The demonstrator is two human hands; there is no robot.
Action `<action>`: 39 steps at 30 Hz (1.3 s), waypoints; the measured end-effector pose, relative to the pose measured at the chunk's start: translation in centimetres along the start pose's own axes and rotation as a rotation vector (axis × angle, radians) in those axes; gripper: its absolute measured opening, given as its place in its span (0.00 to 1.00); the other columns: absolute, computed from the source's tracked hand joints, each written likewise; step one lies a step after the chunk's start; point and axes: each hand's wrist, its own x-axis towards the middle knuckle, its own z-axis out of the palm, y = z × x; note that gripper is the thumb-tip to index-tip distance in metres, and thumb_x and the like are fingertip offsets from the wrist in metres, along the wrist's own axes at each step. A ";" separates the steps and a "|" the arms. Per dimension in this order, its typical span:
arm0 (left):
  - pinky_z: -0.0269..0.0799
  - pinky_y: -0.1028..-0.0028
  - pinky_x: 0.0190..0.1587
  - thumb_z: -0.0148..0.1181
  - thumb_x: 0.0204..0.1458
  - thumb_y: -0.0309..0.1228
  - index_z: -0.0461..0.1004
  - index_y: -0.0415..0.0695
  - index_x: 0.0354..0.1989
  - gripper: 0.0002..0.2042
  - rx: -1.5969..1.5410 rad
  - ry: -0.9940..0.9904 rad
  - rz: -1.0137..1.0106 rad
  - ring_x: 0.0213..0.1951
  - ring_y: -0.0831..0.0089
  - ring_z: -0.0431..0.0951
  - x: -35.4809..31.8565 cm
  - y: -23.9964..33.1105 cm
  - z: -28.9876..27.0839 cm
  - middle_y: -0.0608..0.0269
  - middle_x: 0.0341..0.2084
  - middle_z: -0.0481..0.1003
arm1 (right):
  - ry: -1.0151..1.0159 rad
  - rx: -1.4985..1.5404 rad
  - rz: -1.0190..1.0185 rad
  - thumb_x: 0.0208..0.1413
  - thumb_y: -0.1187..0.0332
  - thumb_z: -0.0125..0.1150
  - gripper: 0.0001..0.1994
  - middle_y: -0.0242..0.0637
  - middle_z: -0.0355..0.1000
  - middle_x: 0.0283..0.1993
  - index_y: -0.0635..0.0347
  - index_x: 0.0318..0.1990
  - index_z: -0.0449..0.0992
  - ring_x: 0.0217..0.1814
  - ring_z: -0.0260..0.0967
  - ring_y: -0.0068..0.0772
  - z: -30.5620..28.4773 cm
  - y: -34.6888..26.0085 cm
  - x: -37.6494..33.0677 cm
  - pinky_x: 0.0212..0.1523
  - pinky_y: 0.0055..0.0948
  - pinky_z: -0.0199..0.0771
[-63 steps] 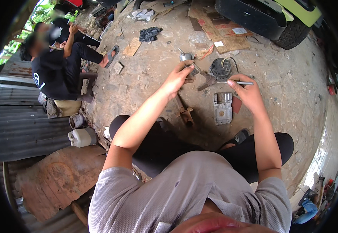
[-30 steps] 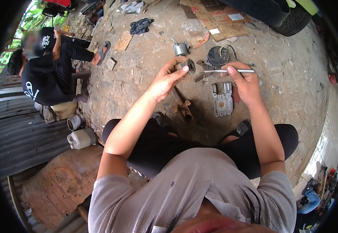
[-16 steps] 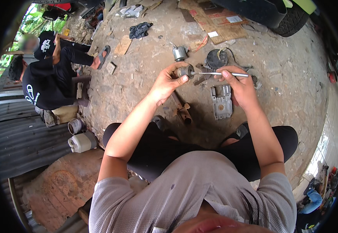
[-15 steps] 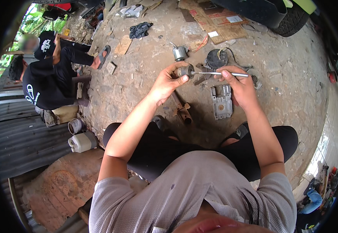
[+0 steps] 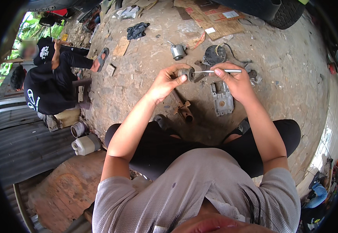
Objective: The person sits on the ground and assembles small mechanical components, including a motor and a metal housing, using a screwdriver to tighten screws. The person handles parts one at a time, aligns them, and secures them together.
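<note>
My left hand (image 5: 165, 81) is closed around a small, dark cylindrical metal part (image 5: 191, 73), its round end facing right. Thumb and fingers of my right hand (image 5: 236, 85) pinch a slim screwdriver-like tool (image 5: 233, 71) with a silver handle. Its thin shaft points left, and the tip is at or inside the part's end; I cannot tell which. On the ground beyond my hands lie a silver metal canister (image 5: 178, 52) and a round black part with wires (image 5: 214, 56). Below my right hand is a grey cast-metal housing (image 5: 223, 101). A rusty tubular bracket (image 5: 184, 110) rests between my feet.
Two people (image 5: 50, 89) in black sit at the left. Cardboard (image 5: 215, 23), a black plastic bag (image 5: 138, 30) and a tyre (image 5: 287, 17) are farther off. A white jug (image 5: 85, 144) and a can (image 5: 78, 129) stand by corrugated sheets (image 5: 17, 147). Tools (image 5: 324, 182) lie at the lower right.
The tool in my right hand has shifted slightly left, toward the cylindrical part. My left hand keeps its hold, and the whole view has tilted a little.
</note>
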 end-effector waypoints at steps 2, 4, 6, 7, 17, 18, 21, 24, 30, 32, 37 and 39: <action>0.74 0.72 0.53 0.67 0.58 0.32 0.72 0.40 0.60 0.22 -0.047 0.032 -0.011 0.46 0.74 0.78 -0.1 -0.1 0.5 0.62 0.46 0.79 | -0.003 0.023 0.008 0.63 0.64 0.64 0.11 0.34 0.79 0.43 0.63 0.46 0.83 0.48 0.73 0.25 0.0 0.1 0.0 0.51 0.27 0.72; 0.73 0.73 0.53 0.67 0.58 0.32 0.72 0.40 0.60 0.22 -0.002 0.004 0.015 0.46 0.75 0.77 0.0 -0.2 0.1 0.62 0.46 0.79 | -0.064 0.079 0.010 0.64 0.64 0.64 0.11 0.35 0.79 0.42 0.63 0.45 0.83 0.46 0.74 0.26 0.0 0.1 -0.2 0.51 0.27 0.72; 0.73 0.73 0.52 0.67 0.58 0.31 0.73 0.40 0.59 0.21 -0.010 0.011 0.016 0.45 0.75 0.77 -0.1 -0.2 0.0 0.63 0.45 0.79 | 0.011 0.008 -0.038 0.63 0.65 0.64 0.11 0.36 0.80 0.42 0.63 0.45 0.83 0.45 0.74 0.27 -0.2 0.6 0.2 0.50 0.27 0.72; 0.73 0.73 0.52 0.68 0.58 0.31 0.73 0.40 0.59 0.21 -0.042 0.033 0.004 0.45 0.76 0.77 -0.1 -0.2 0.3 0.63 0.45 0.79 | 0.048 -0.027 -0.061 0.63 0.65 0.64 0.10 0.36 0.80 0.42 0.63 0.45 0.83 0.44 0.74 0.27 -0.3 0.7 0.4 0.50 0.27 0.72; 0.71 0.77 0.48 0.69 0.56 0.30 0.75 0.42 0.56 0.19 0.125 0.032 0.013 0.42 0.81 0.75 -0.2 0.5 -0.6 0.68 0.40 0.80 | -0.042 -0.011 0.037 0.62 0.63 0.66 0.12 0.36 0.79 0.40 0.62 0.45 0.83 0.43 0.75 0.27 0.7 -0.3 -0.1 0.48 0.28 0.74; 0.71 0.78 0.46 0.68 0.57 0.30 0.75 0.41 0.56 0.19 0.192 0.039 0.023 0.39 0.81 0.75 -0.1 0.4 -0.6 0.69 0.38 0.79 | 0.046 -0.081 -0.010 0.63 0.59 0.64 0.14 0.36 0.79 0.39 0.63 0.43 0.82 0.41 0.75 0.29 0.1 0.9 0.4 0.46 0.28 0.73; 0.73 0.79 0.42 0.66 0.60 0.35 0.75 0.41 0.55 0.18 0.077 0.174 -0.033 0.36 0.82 0.76 0.2 -0.7 -1.0 0.69 0.34 0.79 | 0.255 -0.184 -0.042 0.65 0.55 0.61 0.17 0.35 0.79 0.36 0.63 0.42 0.80 0.40 0.75 0.28 -2.3 -0.1 0.9 0.44 0.29 0.72; 0.76 0.79 0.39 0.63 0.61 0.45 0.74 0.43 0.54 0.20 -0.080 0.348 -0.236 0.33 0.81 0.77 0.5 -1.0 -1.3 0.69 0.29 0.78 | 0.196 -0.419 -0.080 0.67 0.53 0.56 0.20 0.39 0.75 0.39 0.66 0.41 0.77 0.42 0.74 0.37 -2.3 0.6 1.1 0.45 0.32 0.71; 0.75 0.77 0.36 0.58 0.60 0.57 0.75 0.47 0.47 0.23 -0.212 0.233 -0.468 0.29 0.80 0.77 -0.1 -5.0 1.2 0.71 0.27 0.77 | -0.160 -0.493 -0.192 0.60 0.56 0.65 0.22 0.45 0.72 0.49 0.61 0.56 0.76 0.50 0.73 0.48 1.6 2.7 0.5 0.52 0.37 0.72; 0.74 0.76 0.34 0.57 0.61 0.57 0.76 0.48 0.44 0.23 -0.240 0.185 -0.487 0.28 0.80 0.76 -0.9 -5.9 3.1 0.72 0.27 0.77 | -0.210 -0.567 -0.137 0.57 0.54 0.68 0.26 0.45 0.73 0.50 0.59 0.58 0.75 0.52 0.73 0.48 3.2 2.5 -0.7 0.52 0.38 0.73; 0.76 0.76 0.36 0.53 0.64 0.56 0.75 0.50 0.42 0.20 -0.286 0.131 -0.589 0.29 0.79 0.76 -2.5 -8.3 4.6 0.72 0.27 0.76 | -0.285 -0.730 -0.092 0.53 0.53 0.72 0.31 0.47 0.73 0.56 0.58 0.61 0.73 0.58 0.73 0.51 5.2 3.9 -2.6 0.57 0.40 0.74; 0.75 0.77 0.34 0.51 0.65 0.56 0.74 0.50 0.40 0.21 -0.298 0.100 -0.607 0.29 0.79 0.76 -3.0 -9.1 4.6 0.71 0.27 0.76 | -0.294 -0.605 -0.062 0.55 0.55 0.71 0.29 0.47 0.74 0.57 0.60 0.61 0.73 0.59 0.73 0.47 5.4 6.5 -2.9 0.58 0.39 0.73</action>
